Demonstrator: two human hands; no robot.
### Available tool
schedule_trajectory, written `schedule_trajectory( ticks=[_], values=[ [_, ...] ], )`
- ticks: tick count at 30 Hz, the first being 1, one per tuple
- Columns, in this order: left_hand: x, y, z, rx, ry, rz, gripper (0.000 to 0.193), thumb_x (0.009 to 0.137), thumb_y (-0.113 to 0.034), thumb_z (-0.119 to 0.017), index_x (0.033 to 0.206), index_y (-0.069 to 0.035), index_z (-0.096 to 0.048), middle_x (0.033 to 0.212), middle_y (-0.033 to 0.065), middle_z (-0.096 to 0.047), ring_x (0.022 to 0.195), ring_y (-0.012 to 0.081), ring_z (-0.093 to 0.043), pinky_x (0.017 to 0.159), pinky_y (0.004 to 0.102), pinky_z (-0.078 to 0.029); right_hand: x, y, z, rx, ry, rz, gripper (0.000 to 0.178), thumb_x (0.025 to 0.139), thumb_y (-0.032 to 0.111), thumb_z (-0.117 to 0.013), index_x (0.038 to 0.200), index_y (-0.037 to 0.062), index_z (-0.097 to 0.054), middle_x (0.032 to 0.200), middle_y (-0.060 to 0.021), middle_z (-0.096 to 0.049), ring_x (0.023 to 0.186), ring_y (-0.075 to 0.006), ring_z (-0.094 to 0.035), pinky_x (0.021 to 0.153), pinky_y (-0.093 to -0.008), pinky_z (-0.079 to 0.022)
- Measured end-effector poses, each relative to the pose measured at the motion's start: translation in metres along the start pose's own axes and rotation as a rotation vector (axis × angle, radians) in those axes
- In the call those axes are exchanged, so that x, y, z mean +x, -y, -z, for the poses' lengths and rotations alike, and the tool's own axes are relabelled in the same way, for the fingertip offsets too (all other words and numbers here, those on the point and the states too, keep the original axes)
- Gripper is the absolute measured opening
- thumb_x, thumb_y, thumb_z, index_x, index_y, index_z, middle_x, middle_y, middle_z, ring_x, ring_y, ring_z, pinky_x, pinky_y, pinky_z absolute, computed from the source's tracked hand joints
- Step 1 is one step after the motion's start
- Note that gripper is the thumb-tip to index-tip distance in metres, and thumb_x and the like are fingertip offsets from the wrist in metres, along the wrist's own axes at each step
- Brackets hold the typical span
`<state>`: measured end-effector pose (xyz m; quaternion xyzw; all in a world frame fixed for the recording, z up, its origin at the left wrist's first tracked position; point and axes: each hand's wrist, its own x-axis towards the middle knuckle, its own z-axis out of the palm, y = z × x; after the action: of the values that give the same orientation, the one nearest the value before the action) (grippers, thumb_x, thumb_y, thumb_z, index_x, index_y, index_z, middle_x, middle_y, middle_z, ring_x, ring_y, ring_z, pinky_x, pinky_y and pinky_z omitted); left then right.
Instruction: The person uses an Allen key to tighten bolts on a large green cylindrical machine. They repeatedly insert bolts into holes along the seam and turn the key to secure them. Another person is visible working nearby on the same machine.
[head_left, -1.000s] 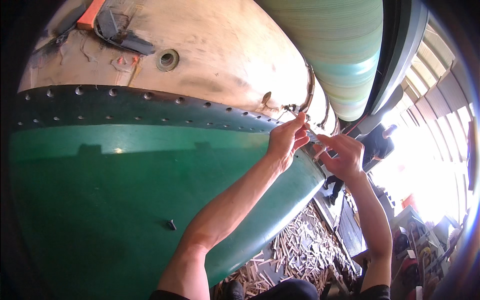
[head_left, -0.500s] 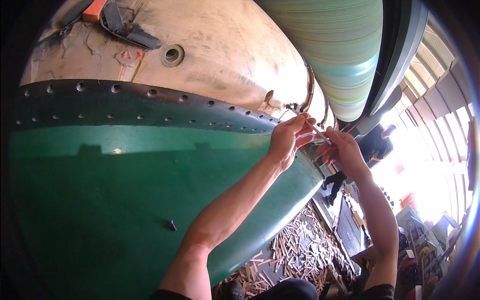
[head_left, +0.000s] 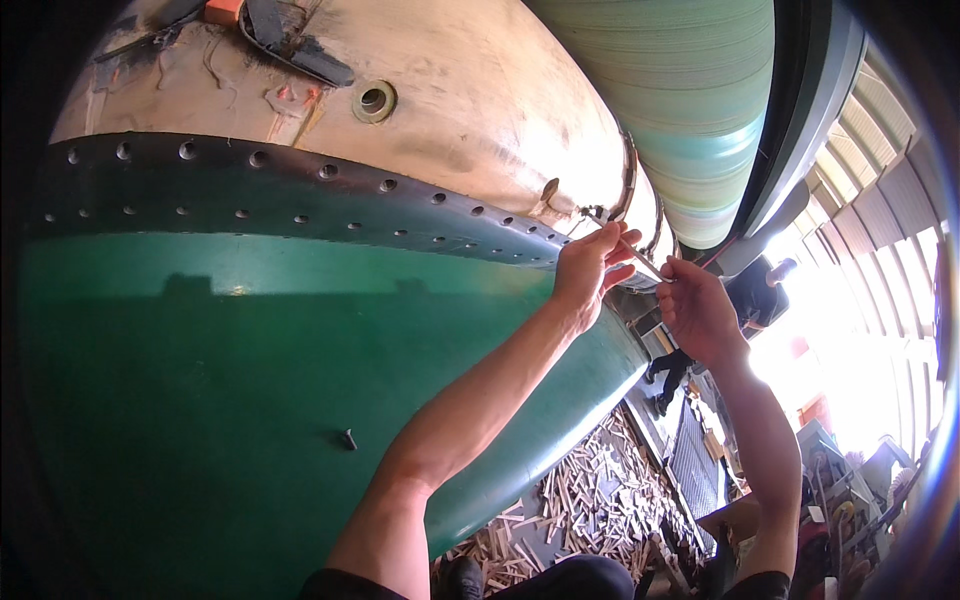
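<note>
My left hand [head_left: 588, 268] is closed round the upper part of a thin pale rod [head_left: 648, 263], its lower fingers partly spread. My right hand [head_left: 696, 308] pinches the rod's lower end between thumb and fingers. The rod's upper tip meets a small dark fitting [head_left: 592, 212] at the seam beside a large tan curved body [head_left: 450, 90]; whether it engages there is too small to tell. Below the tan body runs a dark flange [head_left: 340, 200] with two rows of holes, above a smooth green curved surface [head_left: 200, 400].
A small dark bolt [head_left: 348, 439] lies on the green surface. Overhead on the right hangs a big pale-green roller [head_left: 690, 120]. Many wood offcuts [head_left: 600, 500] litter the floor below. Another person [head_left: 757, 290] in dark clothes stands beyond my right hand.
My view has shifted slightly, so the tan body and flange sit further right and higher. My right hand's fingers have curled in more at the rod's lower end.
</note>
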<state>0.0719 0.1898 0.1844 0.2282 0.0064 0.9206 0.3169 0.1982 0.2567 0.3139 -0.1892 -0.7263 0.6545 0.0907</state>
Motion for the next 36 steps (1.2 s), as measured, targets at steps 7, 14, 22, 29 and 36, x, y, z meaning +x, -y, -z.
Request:
schedule_trajectory(
  ticks=[7,14,22,29,36],
  values=[
    [0.013,0.001,0.004,-0.057,-0.12,-0.011,0.027,0.088,-0.036,-0.08,0.087,-0.011,-0.07,0.081,-0.0009,-0.069,0.068,0.0066,-0.058,0.069,0.0242,-0.052,-0.015,0.001,-0.01,-1.427,-0.216,1.063,0.026,0.089,0.016,-0.074,0.111,0.0041,-0.069,0.088,-0.0097,-0.073,0.074,-0.019,-0.071,0.064,-0.0328,-0.058],
    [0.01,0.004,-0.003,-0.057,-0.183,-0.008,0.037,0.081,-0.044,-0.084,0.079,-0.012,-0.065,0.076,-0.0021,-0.063,0.067,0.0087,-0.059,0.068,0.0268,-0.055,-0.012,-0.011,-0.013,-1.62,-0.253,1.414,0.032,0.071,0.028,-0.089,0.087,0.0046,-0.074,0.076,-0.0081,-0.072,0.063,-0.0187,-0.071,0.059,-0.0299,-0.057],
    [0.003,-0.002,-0.002,-0.006,-0.065,-0.037,0.029,0.093,-0.041,-0.072,0.098,-0.013,-0.067,0.095,-0.0005,-0.07,0.081,0.0083,-0.059,0.077,0.0284,-0.053,0.0,-0.013,-0.024,-1.227,-0.203,0.857,0.032,0.097,0.027,-0.055,0.086,0.0002,-0.07,0.074,-0.009,-0.069,0.06,-0.0212,-0.066,0.055,-0.0338,-0.052],
    [0.008,0.005,-0.001,-0.135,0.058,-0.027,0.017,0.101,-0.025,-0.062,0.108,-0.01,-0.066,0.105,0.0025,-0.071,0.087,0.0084,-0.061,0.082,0.0286,-0.053,0.005,0.009,0.004,-0.484,-0.137,0.084,0.046,0.099,0.04,-0.047,0.094,-0.001,-0.066,0.073,-0.0095,-0.066,0.062,-0.0197,-0.063,0.055,-0.0317,-0.049],
    [0.016,0.014,0.0,-0.075,-0.116,0.028,0.028,0.089,-0.038,-0.078,0.092,-0.012,-0.07,0.085,-0.0007,-0.07,0.072,0.0051,-0.058,0.071,0.026,-0.052,-0.016,0.002,-0.022,-1.617,-0.178,1.147,0.03,0.079,0.011,-0.082,0.107,0.0054,-0.072,0.094,-0.0065,-0.073,0.073,-0.014,-0.071,0.067,-0.0288,-0.057]
  ],
)
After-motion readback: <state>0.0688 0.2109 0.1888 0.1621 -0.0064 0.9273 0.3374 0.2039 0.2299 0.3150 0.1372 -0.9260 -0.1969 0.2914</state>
